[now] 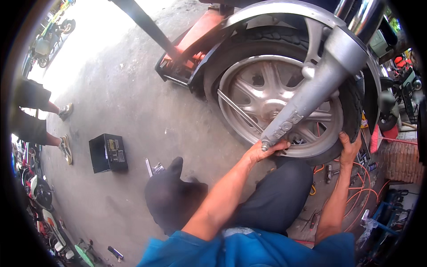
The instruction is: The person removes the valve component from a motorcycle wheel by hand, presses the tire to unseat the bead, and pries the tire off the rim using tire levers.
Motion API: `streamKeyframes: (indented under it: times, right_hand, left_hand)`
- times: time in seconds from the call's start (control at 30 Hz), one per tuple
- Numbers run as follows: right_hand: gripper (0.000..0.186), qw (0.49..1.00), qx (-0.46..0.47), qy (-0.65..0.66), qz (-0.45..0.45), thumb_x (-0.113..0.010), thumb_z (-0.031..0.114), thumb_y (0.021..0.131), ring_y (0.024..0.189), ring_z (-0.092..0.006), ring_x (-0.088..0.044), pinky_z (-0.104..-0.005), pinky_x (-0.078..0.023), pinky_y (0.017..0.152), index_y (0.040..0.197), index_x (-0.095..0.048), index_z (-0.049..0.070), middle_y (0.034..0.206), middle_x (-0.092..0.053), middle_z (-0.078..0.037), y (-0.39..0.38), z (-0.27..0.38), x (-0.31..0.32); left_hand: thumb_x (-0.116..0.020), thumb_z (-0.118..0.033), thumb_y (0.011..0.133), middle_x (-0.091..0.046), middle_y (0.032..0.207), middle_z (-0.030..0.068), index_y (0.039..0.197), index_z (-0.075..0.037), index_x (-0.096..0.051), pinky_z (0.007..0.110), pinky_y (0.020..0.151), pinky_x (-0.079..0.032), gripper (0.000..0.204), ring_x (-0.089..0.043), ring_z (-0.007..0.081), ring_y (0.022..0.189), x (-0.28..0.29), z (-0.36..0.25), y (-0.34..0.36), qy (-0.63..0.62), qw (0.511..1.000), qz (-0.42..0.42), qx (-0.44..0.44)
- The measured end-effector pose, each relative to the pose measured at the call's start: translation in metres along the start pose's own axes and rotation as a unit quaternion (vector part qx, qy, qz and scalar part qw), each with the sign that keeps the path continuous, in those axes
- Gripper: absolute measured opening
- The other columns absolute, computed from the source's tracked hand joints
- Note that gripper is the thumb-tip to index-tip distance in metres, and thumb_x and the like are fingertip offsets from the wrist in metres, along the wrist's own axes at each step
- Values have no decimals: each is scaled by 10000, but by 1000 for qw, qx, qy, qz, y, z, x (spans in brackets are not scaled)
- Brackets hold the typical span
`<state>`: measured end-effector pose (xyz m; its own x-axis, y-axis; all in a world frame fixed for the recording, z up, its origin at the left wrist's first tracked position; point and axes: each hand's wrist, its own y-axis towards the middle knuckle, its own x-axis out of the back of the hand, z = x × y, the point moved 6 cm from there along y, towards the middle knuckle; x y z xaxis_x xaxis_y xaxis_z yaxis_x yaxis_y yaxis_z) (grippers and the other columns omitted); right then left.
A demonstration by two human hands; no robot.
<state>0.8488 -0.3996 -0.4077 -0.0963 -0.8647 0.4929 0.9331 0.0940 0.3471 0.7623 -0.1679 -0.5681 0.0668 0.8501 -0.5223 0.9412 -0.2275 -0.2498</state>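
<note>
Grey concrete floor (133, 111) spreads beneath a bright, open-sided workshop, with parked motorcycles (42, 191) along the left edge and another person's legs (33, 129) standing at the far left. You crouch on the near side, in a blue top and dark trousers, facing a motorcycle's spoked front wheel (272, 107), which stands a little right of centre with its tyre (212, 80) on. Your left hand (264, 151) is at the bottom end of the silver fork leg (322, 82), fingers reaching to the wheel's near rim; how far it is open, or whether it grips anything, you cannot tell. Your right hand (349, 149) curves around the tyre's near right edge, thumb on the sidewall, the other fingers partly hidden. Raised lettering runs along the lower fork leg, tilted from your viewpoint. On the left, an open black box (116, 158) carries small pale printed labels, too small to make out. Beyond the wheel, to its left, sits a red floor jack (195, 33); an orange cable (364, 191) loops over the floor on the right, beside scattered hand tools (329, 173).
</note>
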Motion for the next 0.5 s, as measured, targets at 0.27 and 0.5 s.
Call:
streamKeyframes:
  times: [0.27,0.5]
  right_hand:
    - [672,996,38,-78,-1,-768,371,758,1052,-232,-557,-329,-400,961,1241,-544,-40,1160,-599,-114,8,7,6]
    - [730,998,-10,-46,33,-728,395,789,1147,-236,-532,-334,-367,1023,1315,-493,-53,1263,-573,-127,13,11,0]
  left_hand:
    - [-748,-365,815,-605,817,-4,917,-65,-640,303,670,-461,335,-548,121,756,-4,1,-1,-20,1000,9,1]
    - [-724,-331,853,-629,833,2,937,-64,-681,306,707,-465,283,-561,115,802,-3,-8,0,48,998,16,-44]
